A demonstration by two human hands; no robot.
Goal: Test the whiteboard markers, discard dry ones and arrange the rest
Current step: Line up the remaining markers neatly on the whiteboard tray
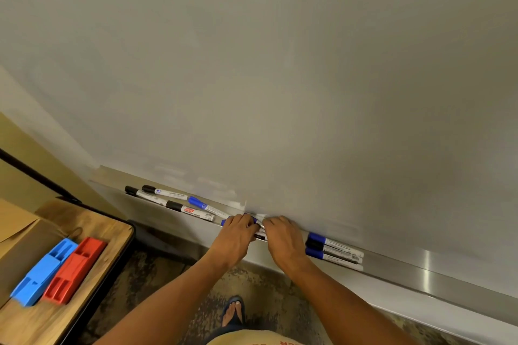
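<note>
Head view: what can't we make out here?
- Marker under both hands: the left hand and right hand cover most of it; capped or not, and each grip, cannot be told.
- Three markers on the tray: label print too small.
- Whiteboard: cut off at the top and right edges.
- Cardboard box: cut off at the left edge; contents hidden.

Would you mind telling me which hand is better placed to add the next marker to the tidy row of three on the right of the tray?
Probably the right hand: it lies nearest the row of three markers.
</note>
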